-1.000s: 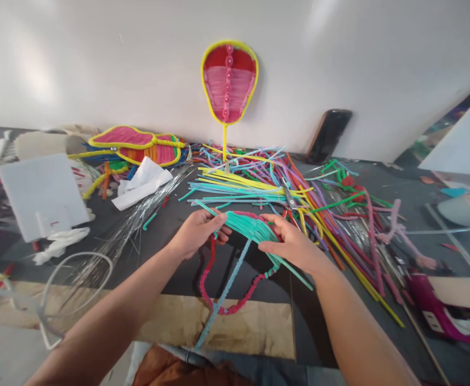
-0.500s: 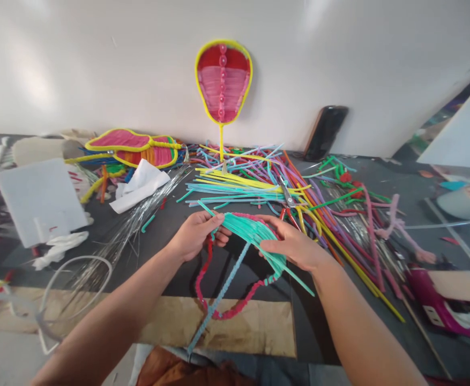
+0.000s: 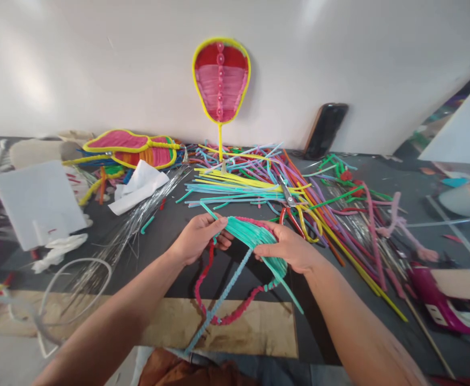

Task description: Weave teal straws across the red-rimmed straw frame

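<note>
Between my hands is a fan-shaped frame of pipe cleaners, with a pink-red twisted rim, a light-blue twisted stem and a band of turquoise pipe cleaners laid across its far side. My left hand pinches the left end of the turquoise band, where one loose tip sticks up past the thumb. On the other side my right hand grips the band and rim, thumb on top; a turquoise end hangs below it. The fingers under the band are partly hidden.
A finished yellow-edged pink fan stands upright at the back. Pipe cleaners, scissors and a phone lie or lean beyond my hands. Silver wires and white paper are left; a purple glue gun is right.
My right hand has moved slightly left along the turquoise band, and its hanging end has swung down and left. Both hands keep hold of the frame.
</note>
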A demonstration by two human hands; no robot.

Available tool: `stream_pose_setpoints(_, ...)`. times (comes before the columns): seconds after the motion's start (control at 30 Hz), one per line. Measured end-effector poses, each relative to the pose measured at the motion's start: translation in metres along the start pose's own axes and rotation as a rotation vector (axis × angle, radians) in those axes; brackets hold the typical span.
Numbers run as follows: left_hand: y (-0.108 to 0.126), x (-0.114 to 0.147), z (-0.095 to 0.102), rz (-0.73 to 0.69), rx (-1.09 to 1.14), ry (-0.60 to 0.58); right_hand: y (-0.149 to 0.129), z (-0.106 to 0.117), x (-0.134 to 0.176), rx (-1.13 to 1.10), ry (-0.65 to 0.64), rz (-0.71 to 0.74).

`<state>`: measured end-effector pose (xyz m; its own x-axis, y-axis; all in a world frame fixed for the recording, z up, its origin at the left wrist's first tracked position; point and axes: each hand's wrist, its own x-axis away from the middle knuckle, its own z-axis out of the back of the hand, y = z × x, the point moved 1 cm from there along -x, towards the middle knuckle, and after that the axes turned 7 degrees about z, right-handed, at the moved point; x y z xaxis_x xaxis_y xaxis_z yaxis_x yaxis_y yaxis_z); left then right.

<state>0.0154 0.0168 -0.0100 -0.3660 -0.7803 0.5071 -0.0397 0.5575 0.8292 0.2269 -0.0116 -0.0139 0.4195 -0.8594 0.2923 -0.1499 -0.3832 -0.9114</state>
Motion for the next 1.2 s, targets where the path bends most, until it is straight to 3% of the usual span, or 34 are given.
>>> stream_pose_setpoints(0.17,0.0001,0.0011,0.0003,0.034,-0.013,0.012,0.0032,0.0002,-0.001,0.025,0.017,-0.026)
stream_pose_setpoints(0.57,0.0004,-0.0014,-0.0016,0.055,0.032,0.019,-0.0013,-0.0045,-0.0008,0.0,0.011,0.093)
stream_pose_setpoints(0.73,0.0025,-0.0032,0.0026,0.071,0.05,0.009,0.0012,-0.0007,-0.0016,-0.023,0.009,0.013)
stream_pose_setpoints(0.97,0.0025,-0.0026,0.0032,0.063,0.061,0.038,0.0041,0.0006,-0.0065,-0.048,0.11,0.055)
stream_pose_setpoints(1.2,0.0019,-0.0031,0.0034,0.063,0.049,0.022,0.0055,0.0024,-0.006,-0.024,0.126,0.078)
